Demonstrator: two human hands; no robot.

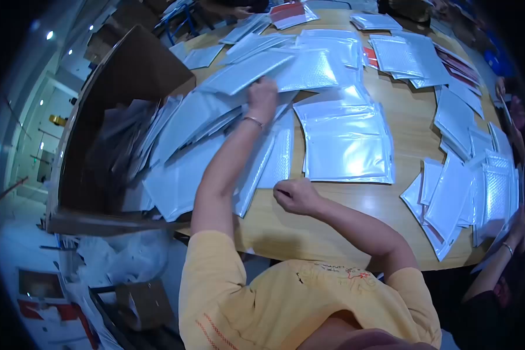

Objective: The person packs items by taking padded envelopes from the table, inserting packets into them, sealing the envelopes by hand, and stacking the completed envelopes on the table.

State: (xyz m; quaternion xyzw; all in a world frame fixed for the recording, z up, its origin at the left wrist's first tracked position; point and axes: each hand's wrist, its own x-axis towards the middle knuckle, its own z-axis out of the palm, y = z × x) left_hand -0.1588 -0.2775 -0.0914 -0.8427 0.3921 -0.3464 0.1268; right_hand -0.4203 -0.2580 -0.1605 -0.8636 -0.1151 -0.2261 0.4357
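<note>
My left hand [263, 98] is closed at the edge of a silvery padded envelope [248, 71], which lies tilted over a heap of similar envelopes left of the table's middle. My right hand [296, 196] is curled into a loose fist above the wooden table, near its front edge; whether anything is inside it is hidden. Just beyond that hand lies a neat stack of shiny envelopes [349, 150]. Loose envelopes [181, 125] spread from the heap toward the open carton on the left.
A large cardboard box [140, 64] with envelopes inside stands at the left. More envelope piles [449, 198] lie along the right side of the wooden table [332, 224]. A co-worker's arm [496, 262] is at the right edge; another person's hand [239, 11] is at the far side.
</note>
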